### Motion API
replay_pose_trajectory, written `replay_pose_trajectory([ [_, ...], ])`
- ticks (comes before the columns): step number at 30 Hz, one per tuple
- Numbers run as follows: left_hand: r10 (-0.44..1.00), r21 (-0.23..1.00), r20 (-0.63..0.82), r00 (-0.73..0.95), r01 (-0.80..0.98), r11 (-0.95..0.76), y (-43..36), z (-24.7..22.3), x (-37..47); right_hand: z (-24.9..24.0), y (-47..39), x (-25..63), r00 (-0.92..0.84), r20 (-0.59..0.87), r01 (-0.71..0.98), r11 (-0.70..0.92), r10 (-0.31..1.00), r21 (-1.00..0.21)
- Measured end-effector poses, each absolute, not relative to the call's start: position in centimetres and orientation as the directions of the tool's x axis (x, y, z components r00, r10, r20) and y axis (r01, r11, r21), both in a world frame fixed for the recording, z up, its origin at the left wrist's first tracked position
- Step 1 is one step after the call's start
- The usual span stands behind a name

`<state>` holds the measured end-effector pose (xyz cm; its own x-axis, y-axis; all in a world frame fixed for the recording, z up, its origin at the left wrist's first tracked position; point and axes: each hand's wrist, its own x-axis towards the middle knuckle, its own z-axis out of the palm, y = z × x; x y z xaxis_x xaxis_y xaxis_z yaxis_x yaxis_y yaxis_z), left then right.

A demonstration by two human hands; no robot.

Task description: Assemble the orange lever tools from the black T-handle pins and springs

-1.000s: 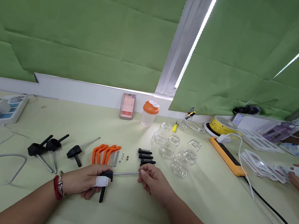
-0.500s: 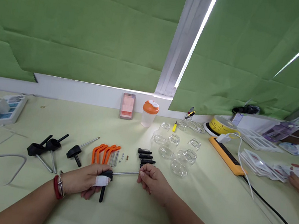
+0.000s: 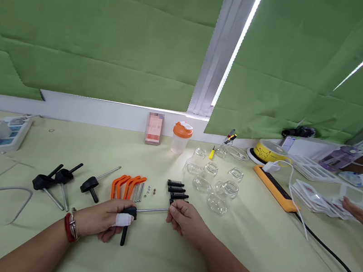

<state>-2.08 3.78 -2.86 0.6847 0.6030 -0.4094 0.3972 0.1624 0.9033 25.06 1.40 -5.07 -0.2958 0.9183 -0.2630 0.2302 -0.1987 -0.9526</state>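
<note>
My left hand (image 3: 108, 218), its thumb wrapped in white tape, is closed around the black head of a part with a metal rod (image 3: 152, 210). The fingertips of my right hand (image 3: 186, 222) pinch the rod's far end. Several similar black parts with rods (image 3: 90, 184) lie at the left. Beyond my left hand are several orange hooked pieces (image 3: 118, 186), metal pins (image 3: 139, 192) and tiny nuts (image 3: 149, 190). Several black ribbed pieces (image 3: 178, 190) lie just beyond my right hand, with clear glass jars (image 3: 222, 197) to their right.
An orange power strip (image 3: 276, 190) with cables lies at the right, near a stack of white packets (image 3: 316, 199) and another person's hand (image 3: 361, 217). A lidded cup (image 3: 181, 140) stands at the back. A white power strip (image 3: 12, 134) is at the left.
At the right, the other person's hand has shifted over the packets and opened out. My two hands and the rod between them have stayed nearly in place.
</note>
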Motion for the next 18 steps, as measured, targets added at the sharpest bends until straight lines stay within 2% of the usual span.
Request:
replay_pose_trajectory([
  [13, 0.605, 0.9, -0.411, 0.682, 0.411, 0.148, 3.97, -3.21, -2.15, -4.92, 1.28, 25.01, -0.286, -0.257, 0.24, -0.191, 0.923, -0.952],
  [18, 0.601, 0.9, -0.412, 0.685, 0.41, 0.149, 3.81, -3.14, -2.18, -5.04, 1.31, 25.03, -0.301, -0.23, 0.188, -0.179, 0.925, -0.966],
])
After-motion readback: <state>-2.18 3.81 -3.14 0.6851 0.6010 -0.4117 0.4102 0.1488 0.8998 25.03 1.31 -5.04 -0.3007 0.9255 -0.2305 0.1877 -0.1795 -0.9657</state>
